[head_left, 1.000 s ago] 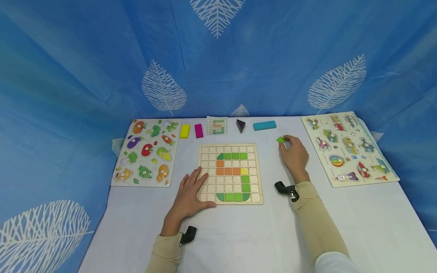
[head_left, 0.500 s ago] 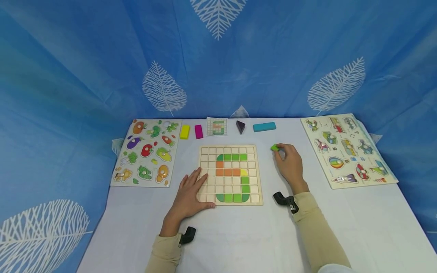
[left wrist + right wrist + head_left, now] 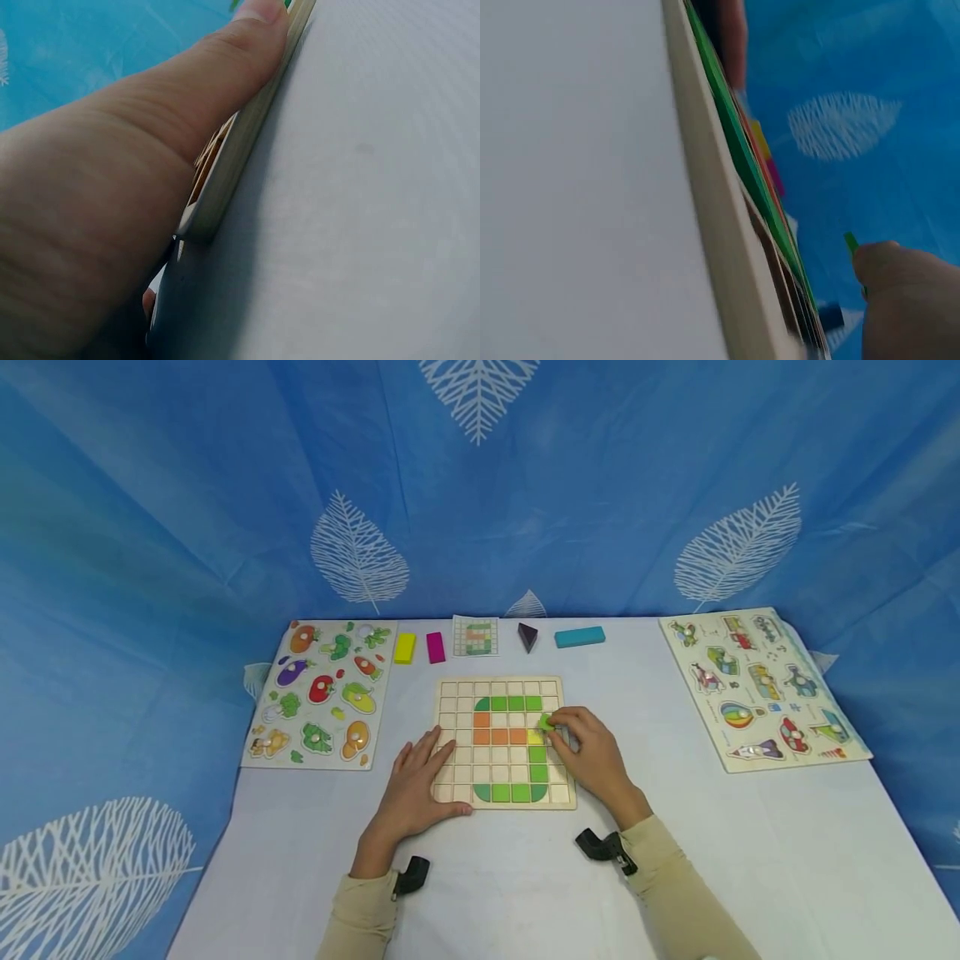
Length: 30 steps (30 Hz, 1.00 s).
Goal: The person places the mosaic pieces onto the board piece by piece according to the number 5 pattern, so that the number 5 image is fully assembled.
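One green tile [image 3: 545, 722], pinched in right hand [image 3: 592, 760] fingers, has moved from the desk's right onto the grid board [image 3: 450, 793] beside the yellow square; left hand [image 3: 416, 789] stays flat, steadying.

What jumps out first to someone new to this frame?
The wooden grid board at table centre, its green, orange and yellow tiles forming a curved figure. The right hand pinches a small green tile over the board's right side, while the left hand rests flat on its near-left corner. Colourful peg puzzles flank it: vegetable puzzle left, vehicle puzzle right.
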### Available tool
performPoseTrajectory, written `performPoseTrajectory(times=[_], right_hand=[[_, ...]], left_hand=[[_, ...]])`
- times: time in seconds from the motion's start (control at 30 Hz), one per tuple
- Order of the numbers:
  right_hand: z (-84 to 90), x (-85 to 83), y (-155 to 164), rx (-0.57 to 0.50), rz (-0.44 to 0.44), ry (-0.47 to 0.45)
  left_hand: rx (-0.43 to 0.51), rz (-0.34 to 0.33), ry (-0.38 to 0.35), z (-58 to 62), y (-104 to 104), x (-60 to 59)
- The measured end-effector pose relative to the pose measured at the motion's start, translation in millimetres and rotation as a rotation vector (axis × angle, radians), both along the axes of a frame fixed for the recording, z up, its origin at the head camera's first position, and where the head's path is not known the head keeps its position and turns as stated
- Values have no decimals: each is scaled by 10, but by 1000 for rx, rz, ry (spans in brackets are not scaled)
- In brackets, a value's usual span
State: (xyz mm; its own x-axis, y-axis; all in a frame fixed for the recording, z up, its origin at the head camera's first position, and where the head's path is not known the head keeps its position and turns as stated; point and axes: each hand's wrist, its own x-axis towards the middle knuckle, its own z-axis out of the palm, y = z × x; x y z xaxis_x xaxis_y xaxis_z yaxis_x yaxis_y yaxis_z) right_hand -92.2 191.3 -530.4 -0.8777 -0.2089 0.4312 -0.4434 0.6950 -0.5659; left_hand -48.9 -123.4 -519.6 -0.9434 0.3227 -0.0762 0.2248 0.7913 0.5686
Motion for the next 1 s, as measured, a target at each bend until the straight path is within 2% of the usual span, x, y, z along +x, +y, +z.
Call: performPoseTrajectory(times=[0.2, 0.43, 0.67, 1.0], right_hand=[[102, 176, -322, 66, 181, 61], [141, 282, -611, 147, 331, 9], [143, 292, -718, 206, 373, -47], [144, 302, -786, 255, 349, -45]], left_hand=[[-4, -2, -9, -4, 15, -1], [-6, -6, 3, 9, 6, 2], [4, -10, 13, 16, 0, 3], [4, -15, 20, 9, -4, 9]])
